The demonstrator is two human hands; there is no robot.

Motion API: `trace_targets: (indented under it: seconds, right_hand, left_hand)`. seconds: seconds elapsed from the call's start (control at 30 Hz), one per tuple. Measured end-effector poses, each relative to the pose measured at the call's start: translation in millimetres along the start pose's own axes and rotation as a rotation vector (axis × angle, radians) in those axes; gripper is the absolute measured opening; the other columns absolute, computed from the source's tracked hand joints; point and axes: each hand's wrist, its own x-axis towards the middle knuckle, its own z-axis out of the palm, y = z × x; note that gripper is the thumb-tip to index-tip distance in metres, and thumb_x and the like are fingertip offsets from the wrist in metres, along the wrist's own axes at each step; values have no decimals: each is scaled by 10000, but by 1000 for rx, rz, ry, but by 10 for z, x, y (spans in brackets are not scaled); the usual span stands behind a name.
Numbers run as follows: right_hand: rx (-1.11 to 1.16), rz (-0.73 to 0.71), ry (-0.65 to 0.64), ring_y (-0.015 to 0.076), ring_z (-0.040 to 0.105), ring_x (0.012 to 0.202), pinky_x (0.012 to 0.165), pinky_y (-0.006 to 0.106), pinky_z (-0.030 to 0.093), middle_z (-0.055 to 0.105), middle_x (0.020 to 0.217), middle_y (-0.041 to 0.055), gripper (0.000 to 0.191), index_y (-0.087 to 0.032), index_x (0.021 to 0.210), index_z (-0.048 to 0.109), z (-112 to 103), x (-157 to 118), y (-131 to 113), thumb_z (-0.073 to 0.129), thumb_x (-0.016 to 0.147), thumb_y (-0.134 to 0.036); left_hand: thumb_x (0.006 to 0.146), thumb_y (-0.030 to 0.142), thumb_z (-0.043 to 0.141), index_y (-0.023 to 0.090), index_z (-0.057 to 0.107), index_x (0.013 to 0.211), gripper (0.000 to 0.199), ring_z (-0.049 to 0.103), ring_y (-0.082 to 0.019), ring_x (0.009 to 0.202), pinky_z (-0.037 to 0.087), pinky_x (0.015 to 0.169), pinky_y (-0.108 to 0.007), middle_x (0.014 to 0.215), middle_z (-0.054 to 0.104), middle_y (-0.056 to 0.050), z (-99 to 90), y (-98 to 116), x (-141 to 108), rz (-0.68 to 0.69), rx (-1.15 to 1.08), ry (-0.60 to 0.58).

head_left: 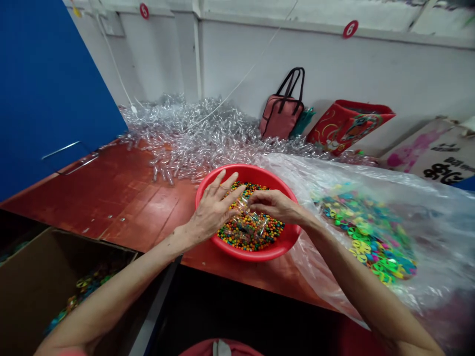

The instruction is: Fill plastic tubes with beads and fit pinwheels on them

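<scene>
One left hand (210,211), one right hand (277,204), one red basin (256,256), one tabletop (129,198), one pink handbag (281,118), one red patterned bag (330,127), one cardboard box (29,287); two red number discs (350,28). Too many to count: beads (273,230), clear tubes (215,138), bright plastic pieces (378,252).

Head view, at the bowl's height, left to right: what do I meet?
Blue panel → left stretch of the red tabletop → left hand → right hand → heap of colourful plastic pieces. Both hands are over the red bowl, so it gets no separate place.
</scene>
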Motion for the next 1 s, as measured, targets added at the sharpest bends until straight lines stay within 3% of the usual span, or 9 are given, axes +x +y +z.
trace_targets:
  seconds: [0.07, 0.17, 0.27, 0.43, 0.6, 0.77, 0.9, 1.0]
  right_hand:
    - [-36, -7, -24, 152, 632, 775, 738, 267, 489, 709, 856, 22, 213, -188, 938, 698, 18, -76, -134, 632, 998, -381]
    - [-69, 17, -43, 143, 624, 727, 694, 253, 468, 698, 822, 9, 193, -192, 945, 688, 25, -148, -249, 609, 1009, -356]
    - [-181, 27, 40, 127, 553, 633, 628, 245, 399, 647, 716, -9, 200, -186, 847, 654, 30, -154, -240, 608, 995, -311]
    - [-306, 7, 266, 112, 492, 598, 603, 250, 341, 597, 648, -19, 203, -174, 729, 624, 70, -61, -242, 666, 921, -222]
    - [7, 2, 473, 114, 528, 557, 543, 243, 390, 638, 649, -13, 238, -183, 769, 656, 246, -33, -470, 696, 923, -361]
    - [445, -3, 610, 125, 584, 548, 547, 250, 487, 657, 633, -14, 312, -199, 765, 638, 726, -2, -654, 752, 881, -466]
    - [584, -57, 729, 111, 561, 527, 529, 233, 479, 627, 619, -34, 235, -206, 778, 656, 1193, 5, -797, 739, 915, -379]
    - [497, -209, 794, 121, 606, 596, 606, 255, 521, 669, 688, -23, 122, -217, 824, 698, 1499, -53, -927, 714, 942, -240]
  left_hand:
    - [1042, 285, 580, 230, 627, 1400, 365, 494, -335, 1455, 378, 1204, -610, 1481, 622, -136, -19, 51, 48, 71, 58, -103]
    - [1068, 267, 533, 200, 671, 1286, 266, 692, -252, 1122, 549, 987, -430, 1165, 733, -92, -47, 135, 86, 71, 21, -233]
    - [1065, 254, 538, 163, 685, 1211, 226, 701, -220, 954, 558, 828, -337, 1050, 707, -85, -30, 210, 85, 8, 32, -214]
    - [1024, 253, 618, 174, 687, 1162, 173, 706, -236, 983, 540, 838, -350, 1081, 729, -85, 52, 223, 100, -120, -1, -52]
    - [981, 310, 699, 187, 683, 1143, 204, 715, -203, 921, 563, 827, -328, 1036, 759, -54, 62, 233, -5, -270, -469, 153]
    - [959, 356, 738, 201, 687, 1144, 247, 740, -191, 952, 588, 855, -300, 1038, 760, -49, 104, 325, -354, -295, -729, 342]
    - [955, 321, 750, 217, 703, 1171, 244, 720, -185, 984, 586, 895, -307, 1059, 744, -54, 86, 338, -693, -219, -608, 475]
    - [945, 286, 764, 223, 700, 1184, 256, 703, -185, 984, 587, 891, -320, 1063, 727, -56, 14, 370, -938, -156, -488, 581]
